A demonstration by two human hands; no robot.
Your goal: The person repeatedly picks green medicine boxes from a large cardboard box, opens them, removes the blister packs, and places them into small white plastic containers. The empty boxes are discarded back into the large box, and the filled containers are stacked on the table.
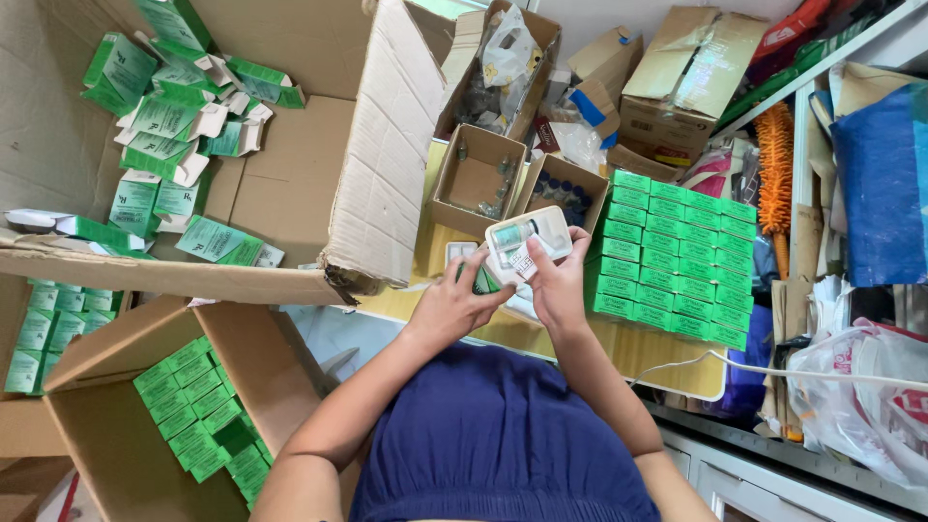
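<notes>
- Head view, looking down: both hands meet at centre over a yellow table [667,362]. The left hand [454,307] curls around a small green carton [480,281], steadying it.
- The right hand [558,282] grips a white plastic tray [528,242] holding a vial, tilted towards the carton.
- At 3 o'clock, stacked green cartons [677,259] sit within reach.
- At 10 o'clock, a large cardboard box [290,184] holds loose open cartons.

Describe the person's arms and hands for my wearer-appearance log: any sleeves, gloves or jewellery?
Both arms are bare to the shoulder; no sleeves reach them. The left hand and right hand wear no gloves, and no rings, watch or bracelet show. The garment is dark navy blue, sleeveless and plain.
</notes>
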